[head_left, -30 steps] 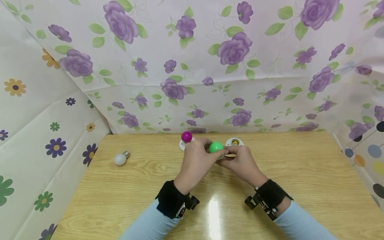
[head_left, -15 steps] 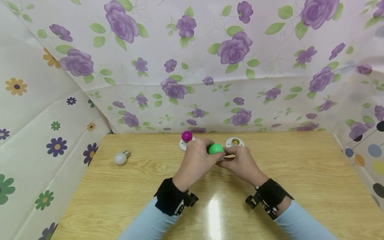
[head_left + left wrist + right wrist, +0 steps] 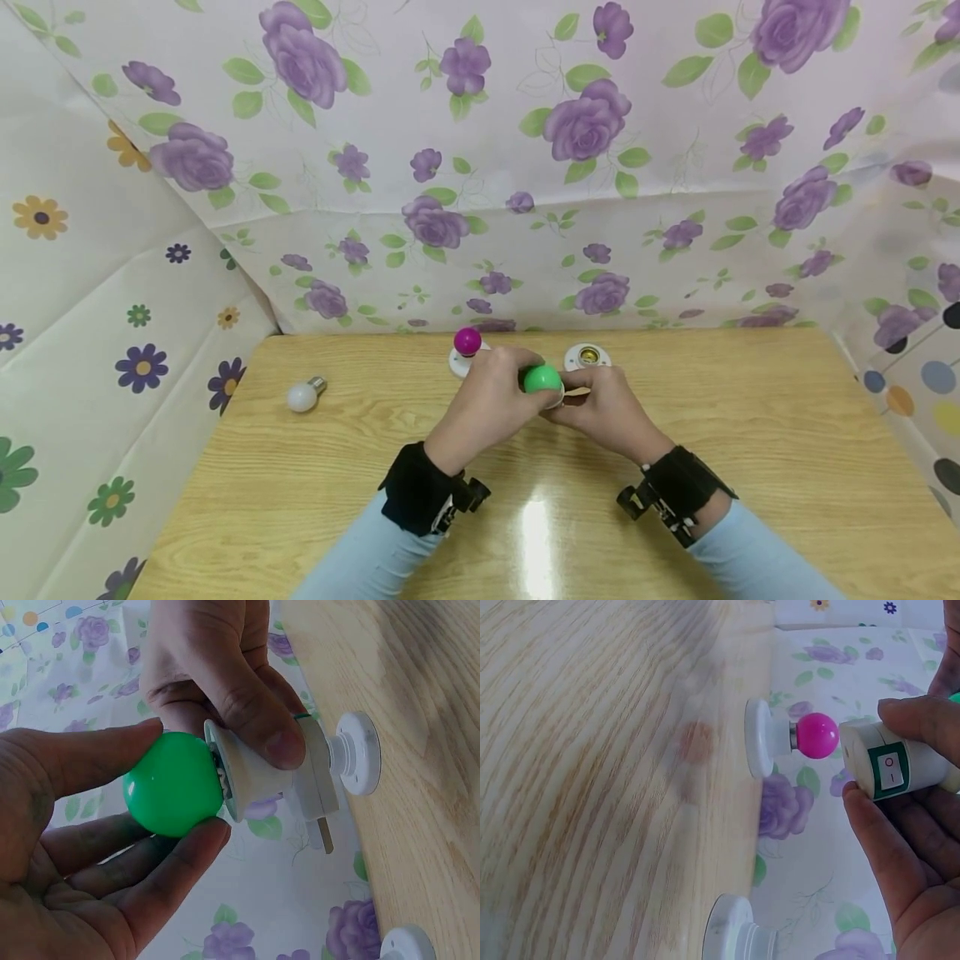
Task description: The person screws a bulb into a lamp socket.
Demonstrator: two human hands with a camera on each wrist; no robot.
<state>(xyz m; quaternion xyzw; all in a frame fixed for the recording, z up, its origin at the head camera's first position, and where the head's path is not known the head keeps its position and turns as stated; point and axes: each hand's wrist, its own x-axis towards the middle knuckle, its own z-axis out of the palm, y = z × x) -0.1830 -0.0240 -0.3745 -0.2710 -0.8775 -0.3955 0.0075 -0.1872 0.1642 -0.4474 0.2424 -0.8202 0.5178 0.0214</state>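
Note:
Thumb and fingertips of my left hand [image 3: 495, 392] pinch the round green light bulb [image 3: 174, 784] on both sides. Its neck end sits at the flared mouth of a white plug-in lamp socket [image 3: 259, 769], where a bit of the bulb's metal cap shows. My right hand [image 3: 609, 408] grips this socket. Metal plug prongs [image 3: 324, 835] stick out of its body in the left wrist view. A rocker switch [image 3: 890, 772] with a green surround faces the right wrist camera. From the head, fingers hide most of the socket.
Behind my left hand, a magenta bulb [image 3: 467, 342] stands in a white round lamp base [image 3: 457, 364]. A second white base [image 3: 587, 357] without a bulb is behind my right hand. A white bulb [image 3: 302, 397] lies at the left of the wooden table [image 3: 360, 467]. Flowered cloth [image 3: 450, 275] rises behind.
The green bulb has dipped slightly toward me and tilted, with my left wrist swinging a little to the left. My right hand has stayed nearly still on the socket.

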